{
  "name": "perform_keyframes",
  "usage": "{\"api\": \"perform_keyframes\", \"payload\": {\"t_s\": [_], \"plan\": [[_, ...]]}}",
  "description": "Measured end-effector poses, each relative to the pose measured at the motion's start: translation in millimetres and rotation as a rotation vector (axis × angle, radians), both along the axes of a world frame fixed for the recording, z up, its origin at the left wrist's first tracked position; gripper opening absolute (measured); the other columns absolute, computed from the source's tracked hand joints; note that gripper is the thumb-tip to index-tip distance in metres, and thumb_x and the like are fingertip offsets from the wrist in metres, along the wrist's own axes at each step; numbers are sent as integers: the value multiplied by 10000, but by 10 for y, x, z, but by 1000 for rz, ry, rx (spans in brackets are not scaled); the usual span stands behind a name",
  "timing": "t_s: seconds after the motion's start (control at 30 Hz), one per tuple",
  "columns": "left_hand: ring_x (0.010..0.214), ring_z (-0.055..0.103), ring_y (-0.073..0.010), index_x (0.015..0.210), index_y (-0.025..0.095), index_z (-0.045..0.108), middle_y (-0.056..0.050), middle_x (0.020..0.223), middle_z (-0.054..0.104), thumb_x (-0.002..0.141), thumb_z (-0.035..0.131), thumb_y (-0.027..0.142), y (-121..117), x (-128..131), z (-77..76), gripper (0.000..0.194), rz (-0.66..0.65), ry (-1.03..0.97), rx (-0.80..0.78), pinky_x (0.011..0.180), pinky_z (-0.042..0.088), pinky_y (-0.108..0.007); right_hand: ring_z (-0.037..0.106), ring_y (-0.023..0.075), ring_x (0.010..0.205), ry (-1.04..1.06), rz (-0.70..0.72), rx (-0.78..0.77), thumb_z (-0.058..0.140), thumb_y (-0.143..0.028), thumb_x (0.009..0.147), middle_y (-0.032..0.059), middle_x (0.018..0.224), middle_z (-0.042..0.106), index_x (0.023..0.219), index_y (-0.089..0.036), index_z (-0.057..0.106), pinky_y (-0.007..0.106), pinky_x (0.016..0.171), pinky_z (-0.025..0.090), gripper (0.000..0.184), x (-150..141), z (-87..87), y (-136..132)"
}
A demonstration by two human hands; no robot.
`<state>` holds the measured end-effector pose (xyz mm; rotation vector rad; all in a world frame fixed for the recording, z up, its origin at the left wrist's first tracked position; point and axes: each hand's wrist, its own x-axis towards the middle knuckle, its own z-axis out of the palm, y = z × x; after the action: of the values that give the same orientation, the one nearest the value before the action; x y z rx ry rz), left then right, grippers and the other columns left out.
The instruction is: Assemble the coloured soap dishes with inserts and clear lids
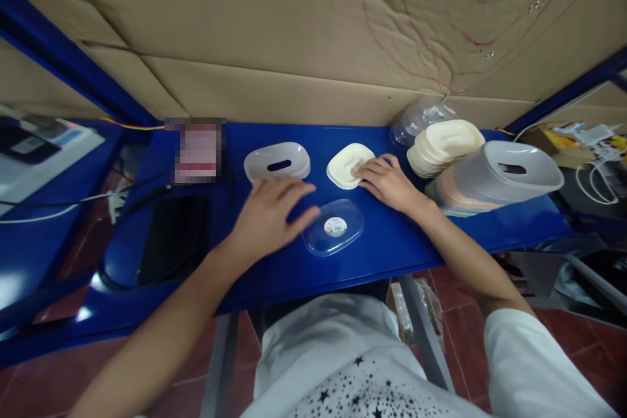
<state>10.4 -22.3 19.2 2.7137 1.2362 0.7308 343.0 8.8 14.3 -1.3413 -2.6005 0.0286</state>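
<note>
On the blue table lies a small cream plastic dish [343,166], and the fingers of my right hand [389,184] rest on its right edge. My left hand [269,219] hovers with thumb and fingers apart, nothing in it. Just beyond it sits a white oval plastic piece [298,157] with a dark slot in its middle. A clear plastic lid [323,238] with a round white label [336,227] lies flat between my hands, close to my left thumb. My right fingertips partly cover the cream dish.
At the right stand a stack of cream dishes [453,140], a stack of slotted oval pieces [526,166] and stacked clear lids [416,121]. A blurred pinkish box [198,151] and a black flat object [174,235] are at the left. Cardboard [274,32] walls the back.
</note>
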Motion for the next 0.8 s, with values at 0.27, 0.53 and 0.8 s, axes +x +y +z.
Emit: {"api": "perform_keyframes", "payload": {"t_s": [0.27, 0.53, 0.8], "plan": [[1368, 589, -353, 1508, 291, 554, -119, 1564, 548, 928, 747, 407, -125, 126, -66, 622, -197, 186, -179, 1121, 512, -512, 681, 233, 1188, 186, 55, 37, 549, -342, 1111, 81, 1234, 776, 1245, -230, 754, 422, 1062, 403, 270, -33, -201, -19], [1466, 517, -417, 1412, 228, 595, -164, 1585, 525, 906, 736, 440, 80, -109, -110, 567, -60, 136, -188, 1221, 436, -591, 684, 248, 1159, 200, 63, 7, 552, -357, 1107, 80, 1184, 781, 1323, -273, 769, 444, 1058, 422, 317, 15, -169, -44], [1478, 516, -387, 1361, 228, 637, -159, 1584, 556, 1063, 536, 523, 295, -69, 50, 431, -4, 87, -120, 1216, 405, -607, 654, 233, 1325, 239, 123, -15, 447, -202, 1111, 81, 1410, 723, 1528, -291, 607, 473, 1155, 418, 456, -23, -147, -71]]}}
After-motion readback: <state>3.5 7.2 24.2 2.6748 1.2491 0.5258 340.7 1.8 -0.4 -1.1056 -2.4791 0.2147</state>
